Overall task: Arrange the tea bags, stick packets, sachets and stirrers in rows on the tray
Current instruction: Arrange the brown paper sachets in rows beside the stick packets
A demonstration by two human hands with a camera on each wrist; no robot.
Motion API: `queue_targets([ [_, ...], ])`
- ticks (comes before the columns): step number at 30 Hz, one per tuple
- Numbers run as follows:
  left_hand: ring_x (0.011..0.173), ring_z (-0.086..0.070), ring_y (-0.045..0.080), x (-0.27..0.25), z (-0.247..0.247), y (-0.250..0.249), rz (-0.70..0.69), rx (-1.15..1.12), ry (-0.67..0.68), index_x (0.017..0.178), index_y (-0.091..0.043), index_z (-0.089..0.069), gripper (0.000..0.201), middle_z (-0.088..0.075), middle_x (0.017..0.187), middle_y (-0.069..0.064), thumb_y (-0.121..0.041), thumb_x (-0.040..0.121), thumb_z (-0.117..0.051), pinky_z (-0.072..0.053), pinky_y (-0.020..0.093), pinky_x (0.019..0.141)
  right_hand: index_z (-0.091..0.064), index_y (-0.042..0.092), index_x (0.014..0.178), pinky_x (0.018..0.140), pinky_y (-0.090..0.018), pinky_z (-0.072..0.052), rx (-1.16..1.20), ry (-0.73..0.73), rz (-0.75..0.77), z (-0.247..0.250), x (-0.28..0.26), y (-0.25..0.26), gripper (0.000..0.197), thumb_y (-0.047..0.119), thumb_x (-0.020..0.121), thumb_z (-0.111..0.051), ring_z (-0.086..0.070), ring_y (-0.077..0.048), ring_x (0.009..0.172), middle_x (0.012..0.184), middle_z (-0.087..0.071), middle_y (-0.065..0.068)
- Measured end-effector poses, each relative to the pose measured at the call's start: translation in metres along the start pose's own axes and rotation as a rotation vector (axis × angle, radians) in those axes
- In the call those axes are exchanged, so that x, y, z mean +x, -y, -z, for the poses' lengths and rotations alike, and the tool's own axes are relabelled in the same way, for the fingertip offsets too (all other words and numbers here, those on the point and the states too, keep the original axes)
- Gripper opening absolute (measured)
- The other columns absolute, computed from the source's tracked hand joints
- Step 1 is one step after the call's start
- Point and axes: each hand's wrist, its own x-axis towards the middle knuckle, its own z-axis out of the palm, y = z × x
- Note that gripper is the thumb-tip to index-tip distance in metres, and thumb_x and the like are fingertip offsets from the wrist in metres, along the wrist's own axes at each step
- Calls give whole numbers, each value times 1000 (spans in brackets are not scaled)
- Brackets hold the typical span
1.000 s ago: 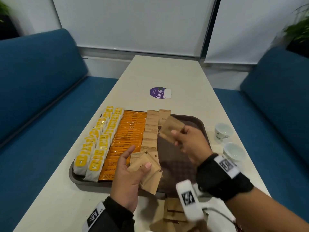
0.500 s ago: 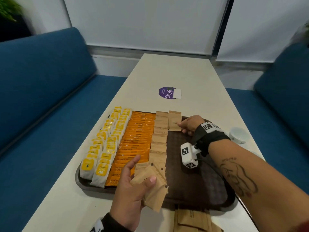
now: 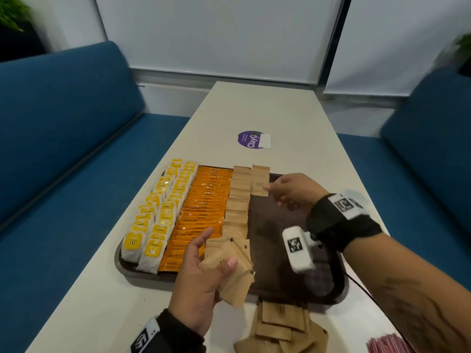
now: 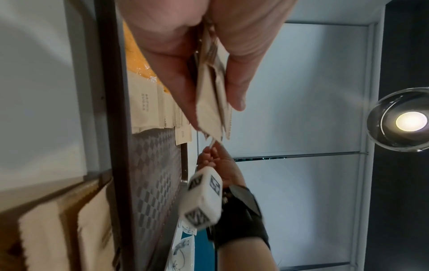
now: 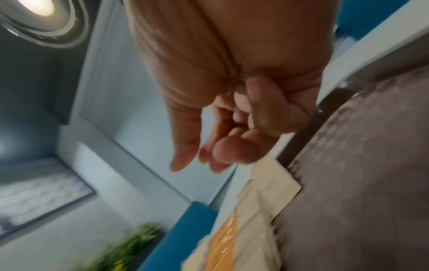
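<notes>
Surface: long white table point(image 3: 254, 110), blue benches.
Left hand point(image 3: 201, 273): I grip a fan of brown paper sachets point(image 3: 234, 266).
Right hand point(image 3: 293, 191): loosely curled, empty, fingertips at last-placed sachet point(image 3: 260, 183).
Tray point(image 3: 283, 225): dark brown plastic, rows filling.
Tip: I'd overlap next sachet squarely.

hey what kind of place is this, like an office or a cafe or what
Probably an office break or meeting nook, though a cafe booth is possible. A long pale table runs between two blue upholstered benches, white roller blinds cover the wall behind, and a potted plant stands in the corner.
</notes>
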Motion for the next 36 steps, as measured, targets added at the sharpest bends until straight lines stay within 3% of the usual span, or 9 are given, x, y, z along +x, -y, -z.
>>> queue_targets([
  [5,94,-64,26,-6,-11,7,-12,-31,27,110,-40,-54,54,-65,114,4,-14,64,-64,-50,36,58,-61,15,82,56,-23,-42,-96,332,84,-22,-92,-7,20,21,73,-78,-55,-9,57,69,-64,2],
  [11,98,-63,28,-14,-25,15,19,-10,35,111,-41,-55,24,-63,119,7,-30,96,-40,-52,42,67,-57,7,84,64,-30,-56,129,139,12,-41,-129,-29,23,6,73,-77,-65,-25,79,87,-68,-13],
  [13,99,-61,28,-18,-28,16,47,-17,56,116,-39,-55,28,-61,120,7,-25,94,-45,-51,43,69,-57,7,84,69,-34,-58,155,116,0,-38,-132,-34,22,9,74,-77,-66,-32,86,92,-67,-17],
  [15,101,-59,30,-21,-27,17,62,-16,88,120,-36,-52,48,-60,121,8,-2,88,-54,-51,42,68,-56,6,84,69,-37,-58,175,109,-10,-35,-134,-38,22,8,75,-76,-65,-33,85,91,-66,-19],
  [18,107,-57,33,-24,-23,19,88,46,133,123,-36,-48,74,-58,120,8,23,77,-51,-52,44,69,-54,9,89,61,-28,-57,151,120,-7,-32,-135,-40,28,5,74,-77,-67,-22,81,95,-65,-14],
  [22,103,-60,33,-24,-15,19,122,156,185,120,-36,-49,73,-63,114,9,16,71,-64,-53,46,69,-54,35,114,71,-16,-51,-270,227,209,-26,-135,-31,56,10,70,-80,-54,-4,91,112,-49,11],
  [25,102,-62,32,-25,-12,18,116,202,197,119,-34,-52,67,-64,114,9,5,68,-71,-54,44,69,-62,35,112,74,-12,-42,-496,260,315,-27,-133,-21,50,16,70,-80,-50,1,89,100,-49,21],
  [30,105,-61,32,-23,-7,14,117,203,206,115,-35,-54,74,-62,116,10,-2,52,-77,-55,44,70,-58,32,82,66,-13,-47,-504,226,265,-29,-126,-16,31,13,71,-79,-54,-1,75,84,-59,13],
  [36,104,-60,31,-12,2,4,97,119,165,111,-35,-55,70,-64,112,6,12,61,-69,-53,42,69,-63,23,89,76,-22,-51,-350,374,143,-22,-111,-8,23,9,75,-76,-61,-8,77,82,-65,6],
])
